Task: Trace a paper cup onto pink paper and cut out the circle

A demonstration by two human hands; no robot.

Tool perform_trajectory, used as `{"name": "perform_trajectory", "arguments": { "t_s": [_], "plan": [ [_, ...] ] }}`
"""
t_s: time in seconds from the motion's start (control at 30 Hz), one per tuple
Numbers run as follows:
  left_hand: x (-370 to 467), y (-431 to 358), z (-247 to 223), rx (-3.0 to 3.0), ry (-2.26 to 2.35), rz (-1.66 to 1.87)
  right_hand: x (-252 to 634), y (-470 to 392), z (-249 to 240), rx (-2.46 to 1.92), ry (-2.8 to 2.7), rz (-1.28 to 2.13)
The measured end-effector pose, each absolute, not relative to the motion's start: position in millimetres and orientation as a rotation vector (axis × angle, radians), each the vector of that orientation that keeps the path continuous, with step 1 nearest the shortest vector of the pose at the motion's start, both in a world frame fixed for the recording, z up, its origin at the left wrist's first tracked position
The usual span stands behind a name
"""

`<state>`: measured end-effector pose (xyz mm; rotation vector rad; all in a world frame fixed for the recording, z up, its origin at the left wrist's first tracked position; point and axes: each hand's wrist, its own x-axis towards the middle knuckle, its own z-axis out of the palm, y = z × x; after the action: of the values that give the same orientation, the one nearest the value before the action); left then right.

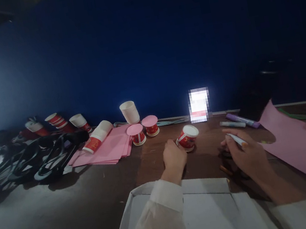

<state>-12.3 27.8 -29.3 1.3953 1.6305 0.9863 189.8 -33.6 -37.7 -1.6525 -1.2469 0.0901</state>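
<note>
Currently left hand (174,157) is wrapped around a tilted red paper cup (187,137) on the brown table (108,181), near its middle. Right hand (247,155) is closed on a white marker (237,139), tip pointing toward the cup, not touching it. Two capped cups (143,129) stand just behind, beside a stack of pink paper (108,148). White cardboard box (206,215) sits under both forearms.

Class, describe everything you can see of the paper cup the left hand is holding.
The paper cup is small, red-patterned on the outside with a white inside. It is tilted, its open mouth turned up and to the right, its base end against the left hand, which grips it on the brown table. It looks like thin coated paper. Whether it holds anything cannot be told.
</note>
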Motion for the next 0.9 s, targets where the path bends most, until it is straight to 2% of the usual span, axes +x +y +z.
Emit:
{"name": "perform_trajectory", "arguments": {
  "t_s": [0.1,0.2,0.27,0.37,0.43,0.57,0.9],
  "plan": [
    [-12,20,-13,1.755,1.947,0.898,189,-39,-35,-1.691,-1.348,-0.029],
    [-4,5,-3,1.983,1.886,1.03,189,-39,-36,-1.684,-1.376,-0.09],
    [5,-6,-4,2.271,1.556,0.959,192,-37,-37,-1.641,-1.38,-0.097],
    [21,-20,-17,2.567,0.866,0.624,199,-33,-38,-1.616,-1.327,-0.079],
    [30,-23,-27,2.599,0.685,0.515,202,-31,-39,-1.628,-1.293,-0.074],
    [38,-21,-39,2.686,0.665,0.433,201,-29,-39,-1.624,-1.313,-0.049],
    [33,-18,-44,2.474,0.798,0.673,191,-36,-27,-1.656,-1.236,0.081]
  ]
}}
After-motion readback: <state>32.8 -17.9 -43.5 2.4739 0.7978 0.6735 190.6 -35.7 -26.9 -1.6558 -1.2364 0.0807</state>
